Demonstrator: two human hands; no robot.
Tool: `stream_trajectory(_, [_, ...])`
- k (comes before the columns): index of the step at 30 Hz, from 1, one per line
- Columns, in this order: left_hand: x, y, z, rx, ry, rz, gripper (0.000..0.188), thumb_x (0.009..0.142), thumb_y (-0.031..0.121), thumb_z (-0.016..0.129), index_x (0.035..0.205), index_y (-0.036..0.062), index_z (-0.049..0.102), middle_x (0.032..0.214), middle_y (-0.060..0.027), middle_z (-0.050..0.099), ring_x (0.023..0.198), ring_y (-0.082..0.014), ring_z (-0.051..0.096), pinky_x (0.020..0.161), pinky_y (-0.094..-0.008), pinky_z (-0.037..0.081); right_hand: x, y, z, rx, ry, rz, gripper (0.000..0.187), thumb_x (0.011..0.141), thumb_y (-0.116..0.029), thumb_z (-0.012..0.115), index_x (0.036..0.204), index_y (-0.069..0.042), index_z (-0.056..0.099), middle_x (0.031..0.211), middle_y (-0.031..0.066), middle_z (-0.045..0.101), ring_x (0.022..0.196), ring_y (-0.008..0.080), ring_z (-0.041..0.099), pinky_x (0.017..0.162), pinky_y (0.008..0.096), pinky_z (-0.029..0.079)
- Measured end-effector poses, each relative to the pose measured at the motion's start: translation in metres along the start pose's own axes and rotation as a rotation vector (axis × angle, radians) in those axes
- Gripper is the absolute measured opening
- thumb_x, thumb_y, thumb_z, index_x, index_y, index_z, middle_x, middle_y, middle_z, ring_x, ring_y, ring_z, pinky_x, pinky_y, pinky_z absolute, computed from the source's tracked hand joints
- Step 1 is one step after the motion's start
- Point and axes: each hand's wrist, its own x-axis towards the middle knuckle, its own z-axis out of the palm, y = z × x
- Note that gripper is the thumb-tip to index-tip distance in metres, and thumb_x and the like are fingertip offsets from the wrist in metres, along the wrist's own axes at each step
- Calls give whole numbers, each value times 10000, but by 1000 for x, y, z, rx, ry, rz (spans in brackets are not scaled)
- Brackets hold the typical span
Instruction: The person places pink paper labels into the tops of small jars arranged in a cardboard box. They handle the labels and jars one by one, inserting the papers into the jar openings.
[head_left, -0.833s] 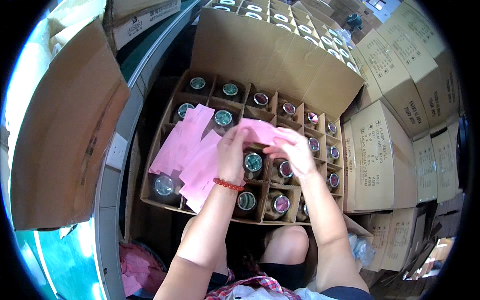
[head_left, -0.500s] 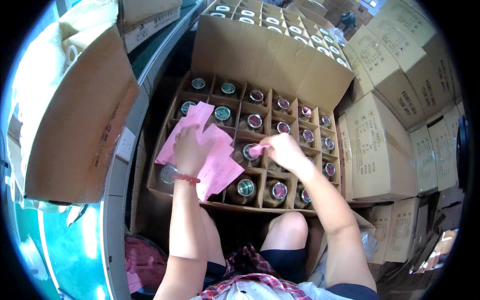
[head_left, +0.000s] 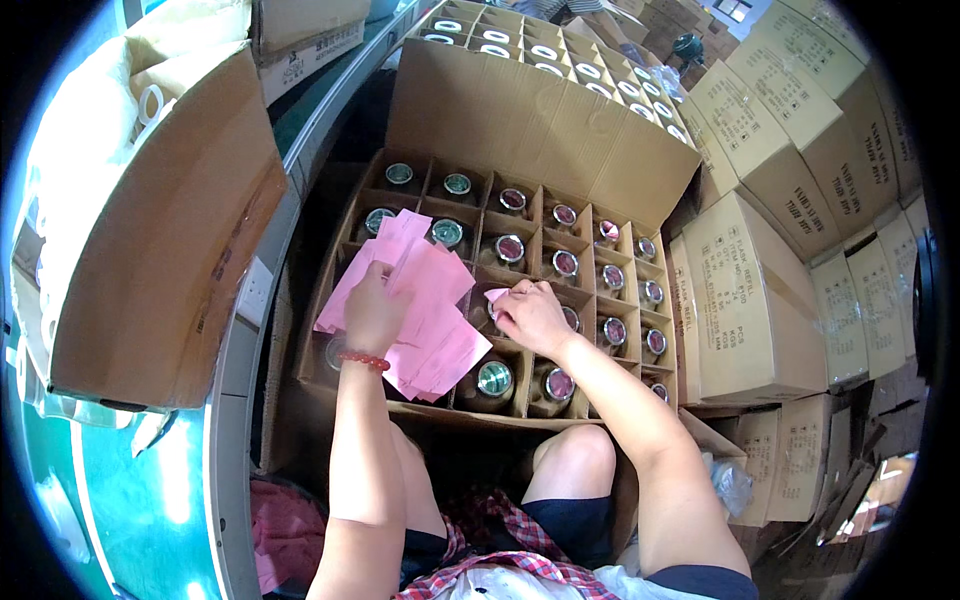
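My left hand (head_left: 378, 312), with a red bead bracelet at the wrist, grips a fanned bunch of pink paper slips (head_left: 436, 325) spread over the left part of a divided cardboard box (head_left: 560, 412). Closed in a pinch, my right hand (head_left: 535, 318) has a small pink slip (head_left: 495, 296) at the mouth of a glass flask in the middle; my fingers partly hide that mouth. Round-mouthed glass flasks stand in the compartments. Pink shows in several of them, such as the flask (head_left: 509, 248) just beyond my right hand; others look greenish, like the near flask (head_left: 494, 378).
Behind the raised box flap (head_left: 540, 125) stands another divided box (head_left: 510, 22) with white-ringed mouths. Stacked cartons (head_left: 755, 300) rise at the right. A green-topped workbench (head_left: 140, 490) with an open carton (head_left: 170, 250) is on the left, and pink material (head_left: 285, 530) lies below it.
My right hand has shifted slightly left and turned over the flask mouth, still pinching a slip. My left hand has shifted slightly, and the bunch of slips is spread a little differently.
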Motion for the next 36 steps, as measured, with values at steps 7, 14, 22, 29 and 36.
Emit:
stream_trajectory(7, [4,9,-10,-14,6,30,305,792,237,653,945,-21,595,916,-228,642,875,-397,620,758,-433,479,-9,-9,2,-111,-47,-80,613,838,-565,537,1043,7,613,970,88,679,1134,272,510,1096,628,59])
stream_trajectory(14, [6,2,6,102,51,123,337,849,290,590,1004,-9,605,820,-208,640,827,-410,611,764,-454,481,-13,-14,28,-71,-47,-3,691,832,-560,535,1143,56,499,1180,129,586,1134,325,521,1088,604,127])
stream_trajectory(22, [4,15,2,82,262,148,333,852,287,584,918,-39,591,797,-217,603,806,-418,577,748,-438,455,-7,-26,27,4,-26,122,561,886,-486,500,1100,31,538,1101,122,624,1111,321,529,1073,530,223])
stream_trajectory(29, [4,16,5,-194,258,77,282,853,219,616,864,-61,586,737,-182,591,665,-302,546,651,-361,440,-17,-8,26,-59,250,-82,166,809,-222,612,765,-70,665,966,75,597,1062,268,510,910,439,380])
stream_trajectory(36, [-1,40,2,-731,88,-70,299,849,196,679,1001,-58,640,859,-74,666,756,-109,599,677,-240,467,1,-1,14,146,213,422,227,778,-138,638,997,-81,619,1054,115,581,1002,349,562,836,443,472])
